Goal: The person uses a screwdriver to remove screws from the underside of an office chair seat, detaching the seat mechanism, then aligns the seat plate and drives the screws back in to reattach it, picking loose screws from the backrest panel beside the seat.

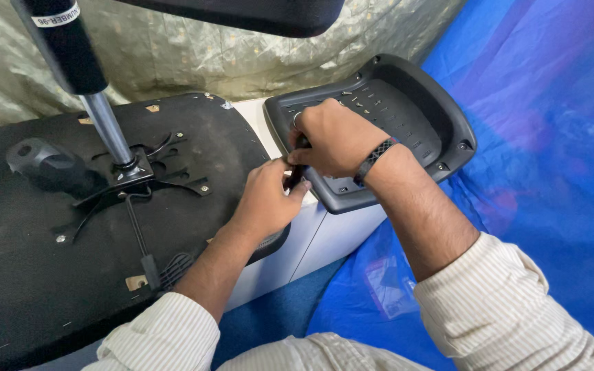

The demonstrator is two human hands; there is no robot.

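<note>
My right hand (335,137) is closed around a dark tool handle (296,175) at the near edge of a black plastic chair back shell (414,103), which lies open side up. My left hand (266,196) sits just below it, fingers pinched on the lower part of the same tool, right beside the edge of an upturned black chair seat (29,275). What the tool tip touches is hidden by my hands. A dark woven band is on my right wrist.
The seat's metal mechanism (132,178) carries a chrome gas cylinder (104,124) that rises to the chair base at the top. A black lever knob (49,165) lies left. Both parts rest on a white box (324,233). Blue tarp (551,172) covers the floor, with a small clear bag (386,285).
</note>
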